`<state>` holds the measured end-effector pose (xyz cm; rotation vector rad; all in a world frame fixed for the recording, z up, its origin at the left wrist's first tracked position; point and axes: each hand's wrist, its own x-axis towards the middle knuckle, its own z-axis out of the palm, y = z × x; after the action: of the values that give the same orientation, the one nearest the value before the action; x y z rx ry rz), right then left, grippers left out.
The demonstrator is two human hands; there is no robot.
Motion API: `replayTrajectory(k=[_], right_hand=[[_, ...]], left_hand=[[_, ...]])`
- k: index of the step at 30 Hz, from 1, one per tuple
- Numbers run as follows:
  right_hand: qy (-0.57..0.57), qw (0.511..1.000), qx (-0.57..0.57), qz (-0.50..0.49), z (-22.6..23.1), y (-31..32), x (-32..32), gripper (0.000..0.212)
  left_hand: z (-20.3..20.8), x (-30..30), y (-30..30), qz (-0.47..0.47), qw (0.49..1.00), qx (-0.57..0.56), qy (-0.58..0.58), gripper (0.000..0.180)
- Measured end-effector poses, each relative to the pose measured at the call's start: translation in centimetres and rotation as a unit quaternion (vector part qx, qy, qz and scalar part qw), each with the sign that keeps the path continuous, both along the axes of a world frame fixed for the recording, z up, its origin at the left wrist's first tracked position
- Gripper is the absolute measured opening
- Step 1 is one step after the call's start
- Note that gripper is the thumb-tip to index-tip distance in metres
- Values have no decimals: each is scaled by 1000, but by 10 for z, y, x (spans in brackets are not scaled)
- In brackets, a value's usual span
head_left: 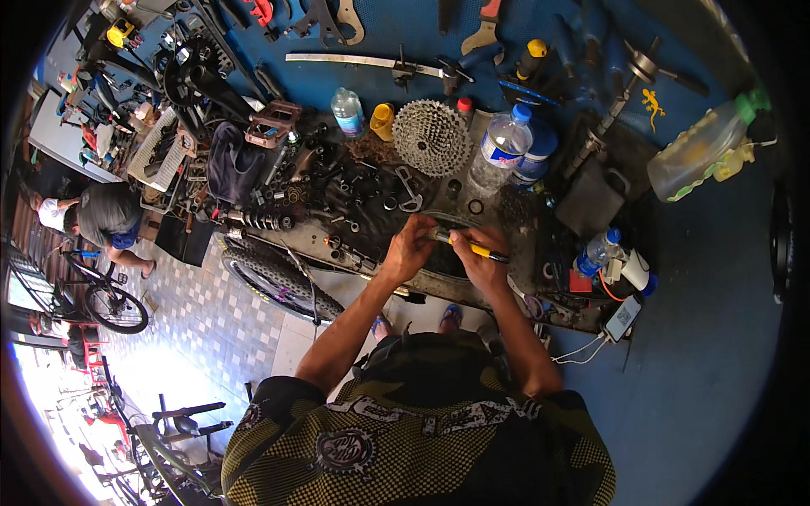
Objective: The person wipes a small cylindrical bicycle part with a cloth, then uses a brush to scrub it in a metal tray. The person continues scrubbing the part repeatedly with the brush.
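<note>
Over the front of the cluttered workbench (527,274), my two hands are close together. My right hand (479,266) is closed around a slim yellow-and-black handled tool (488,253), whose butt end sticks out to the right. Its kind is hard to make out. My left hand (410,246) is closed in a pinch at the tool's other end. A small pale piece (438,234) shows between the two hands, too small to name. Just beyond my left hand lies a metal carabiner-like part (410,190). A black ring (476,207) lies beyond my right hand.
A bicycle cassette (432,139) stands at the back beside a large clear bottle (501,156). Loose bolts and small parts cover the bench's left side. Below its front edge is a bike wheel (278,274). A phone (623,318) with cables lies right. Another person (108,215) crouches far left.
</note>
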<state>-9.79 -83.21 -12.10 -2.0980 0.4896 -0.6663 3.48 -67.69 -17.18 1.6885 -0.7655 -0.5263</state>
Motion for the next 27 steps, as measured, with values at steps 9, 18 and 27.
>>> replayTrajectory(k=[9,18,27], right_hand=[[5,999,-12,-32,-17,0,2,33],[104,991,19,-79,-32,-26,-35,32],[36,981,141,-126,-67,-50,-81,29]], left_hand=[[11,-5,-2,5,999,24,-24,46],[21,10,-3,-44,995,84,36,33],[171,-9,-36,-123,932,-69,-335,38]])
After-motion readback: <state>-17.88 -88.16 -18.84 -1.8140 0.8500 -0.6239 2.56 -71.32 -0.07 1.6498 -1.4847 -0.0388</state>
